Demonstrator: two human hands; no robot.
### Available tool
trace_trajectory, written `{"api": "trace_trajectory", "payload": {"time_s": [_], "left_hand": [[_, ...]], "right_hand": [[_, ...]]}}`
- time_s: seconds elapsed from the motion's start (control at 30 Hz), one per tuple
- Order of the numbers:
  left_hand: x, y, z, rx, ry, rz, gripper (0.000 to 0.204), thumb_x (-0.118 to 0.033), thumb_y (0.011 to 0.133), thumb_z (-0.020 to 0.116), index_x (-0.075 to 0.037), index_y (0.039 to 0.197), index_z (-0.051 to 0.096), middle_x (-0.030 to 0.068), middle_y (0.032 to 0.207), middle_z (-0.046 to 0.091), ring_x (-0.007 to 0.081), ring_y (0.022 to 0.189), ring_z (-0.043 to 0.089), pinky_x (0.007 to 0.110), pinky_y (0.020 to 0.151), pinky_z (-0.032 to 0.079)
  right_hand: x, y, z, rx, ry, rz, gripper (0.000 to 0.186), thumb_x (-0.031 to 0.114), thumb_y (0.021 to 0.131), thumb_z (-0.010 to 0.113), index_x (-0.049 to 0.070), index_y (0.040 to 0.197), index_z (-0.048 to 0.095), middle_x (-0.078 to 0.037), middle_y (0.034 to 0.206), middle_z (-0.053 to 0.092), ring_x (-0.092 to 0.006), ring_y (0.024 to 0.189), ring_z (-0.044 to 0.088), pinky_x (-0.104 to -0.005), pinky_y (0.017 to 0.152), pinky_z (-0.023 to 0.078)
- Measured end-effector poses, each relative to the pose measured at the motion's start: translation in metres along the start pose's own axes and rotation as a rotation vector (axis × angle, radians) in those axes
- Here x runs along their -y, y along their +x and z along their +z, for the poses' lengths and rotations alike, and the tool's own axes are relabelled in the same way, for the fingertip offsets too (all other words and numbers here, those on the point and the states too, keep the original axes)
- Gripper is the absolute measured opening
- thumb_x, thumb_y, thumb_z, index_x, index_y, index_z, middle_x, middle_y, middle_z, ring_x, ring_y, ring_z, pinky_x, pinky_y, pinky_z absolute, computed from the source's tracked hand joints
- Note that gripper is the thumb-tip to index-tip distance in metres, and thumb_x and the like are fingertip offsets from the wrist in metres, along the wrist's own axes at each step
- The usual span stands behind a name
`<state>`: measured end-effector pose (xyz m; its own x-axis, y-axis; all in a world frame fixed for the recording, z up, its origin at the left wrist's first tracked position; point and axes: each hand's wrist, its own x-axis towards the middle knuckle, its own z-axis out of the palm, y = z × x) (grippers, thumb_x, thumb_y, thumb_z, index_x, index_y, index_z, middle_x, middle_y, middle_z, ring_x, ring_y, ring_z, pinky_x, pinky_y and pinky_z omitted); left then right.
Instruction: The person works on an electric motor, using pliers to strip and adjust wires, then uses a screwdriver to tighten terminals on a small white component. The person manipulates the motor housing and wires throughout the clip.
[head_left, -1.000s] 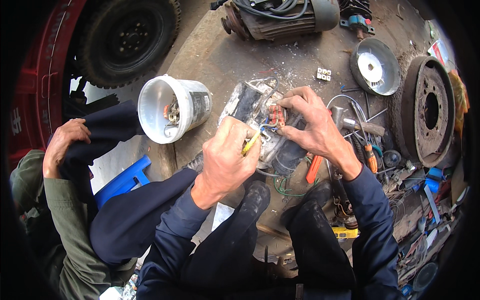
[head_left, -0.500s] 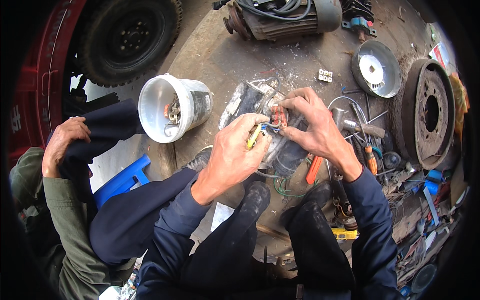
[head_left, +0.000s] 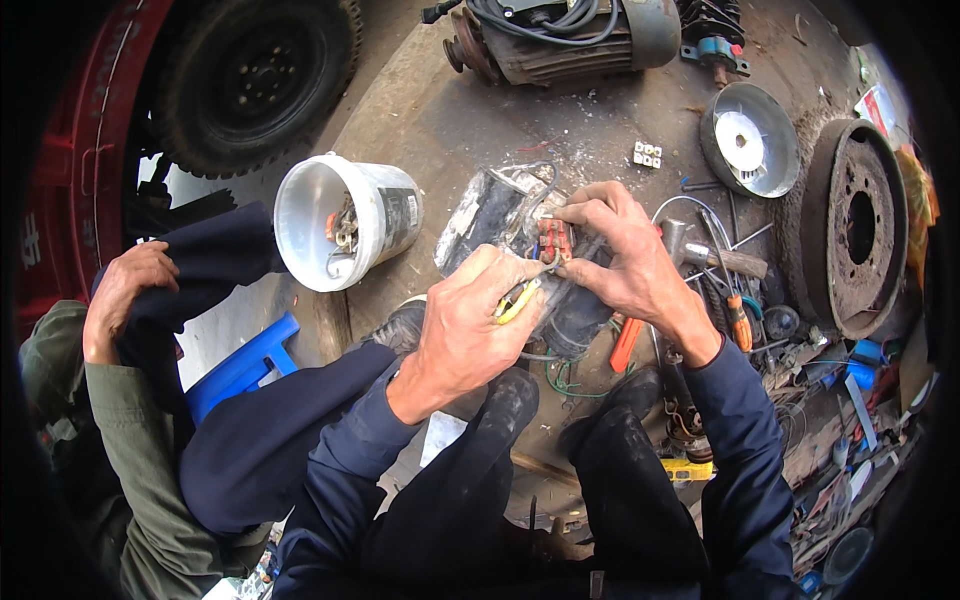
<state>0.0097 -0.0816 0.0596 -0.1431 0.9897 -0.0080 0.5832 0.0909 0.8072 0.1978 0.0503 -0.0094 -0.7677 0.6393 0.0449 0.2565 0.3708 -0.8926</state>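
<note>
A red terminal block [head_left: 554, 238] with several wires sits on a worn black-and-silver motor [head_left: 483, 218] on the ground in front of me. My left hand [head_left: 470, 325] is closed, its thumb and forefinger pinching a dark wire [head_left: 549, 264] just below the block. A small yellow-handled tool [head_left: 516, 302], kind unclear, is tucked in the same hand. My right hand [head_left: 630, 262] is closed about the block's right side, thumb low by the wire and fingers at its upper edge. The fingers partly cover the block and the wire ends.
Left stands a white bucket [head_left: 390, 212] with metal parts, near a seated person's hand [head_left: 135, 290]. A larger motor [head_left: 560, 45] lies beyond. At right are a hammer [head_left: 735, 262], an orange-handled screwdriver [head_left: 740, 322], a rusty wheel rim [head_left: 850, 225] and a round metal pan [head_left: 775, 165].
My left hand has shifted slightly down, and the yellow tool in it has turned to lie flatter. The wire at the fingertips has moved closer below the block. My right hand stays at the block.
</note>
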Motion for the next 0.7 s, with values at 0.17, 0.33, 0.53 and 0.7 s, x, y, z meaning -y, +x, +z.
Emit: {"api": "trace_trajectory", "payload": {"time_s": [0.17,0.33,0.53,0.7], "left_hand": [[0.004,-0.002,0.001,-0.016,-0.026,0.028,0.029,0.003,0.086,0.082,-0.002,0.114,0.075,0.0107,0.091,0.065,0.0194,0.078,0.064,0.031,0.069,0.051],[0.014,0.005,-0.001,-0.090,-0.077,0.008,0.024,0.004,0.090,0.080,-0.002,0.113,0.076,0.0093,0.100,0.066,0.0180,0.088,0.065,0.029,0.081,0.052],[0.014,0.008,0.002,-0.008,-0.298,-0.138,0.019,0.001,0.101,0.069,-0.003,0.119,0.071,0.0130,0.107,0.072,0.0202,0.096,0.070,0.033,0.088,0.055],[0.014,0.010,-0.001,-0.010,-0.114,-0.095,0.009,-0.004,0.104,0.066,-0.003,0.113,0.068,0.0142,0.094,0.073,0.0242,0.081,0.073,0.035,0.073,0.055]], "right_hand": [[-0.001,-0.001,0.000,-0.003,0.005,0.000,0.053,0.016,0.077,0.089,0.008,0.125,0.070,-0.017,0.127,0.063,-0.0389,0.122,0.061,-0.0495,0.103,0.049],[-0.002,-0.001,0.001,-0.016,-0.014,-0.009,0.055,0.019,0.076,0.090,0.008,0.126,0.070,-0.017,0.127,0.063,-0.0388,0.121,0.061,-0.0495,0.102,0.049],[-0.002,-0.001,0.002,-0.018,-0.017,-0.016,0.056,0.020,0.077,0.090,0.007,0.127,0.070,-0.016,0.126,0.064,-0.0384,0.121,0.061,-0.0491,0.102,0.049],[-0.001,-0.001,0.001,-0.012,-0.024,-0.015,0.056,0.022,0.077,0.090,0.007,0.127,0.070,-0.017,0.126,0.064,-0.0380,0.121,0.061,-0.0485,0.103,0.049]]}}
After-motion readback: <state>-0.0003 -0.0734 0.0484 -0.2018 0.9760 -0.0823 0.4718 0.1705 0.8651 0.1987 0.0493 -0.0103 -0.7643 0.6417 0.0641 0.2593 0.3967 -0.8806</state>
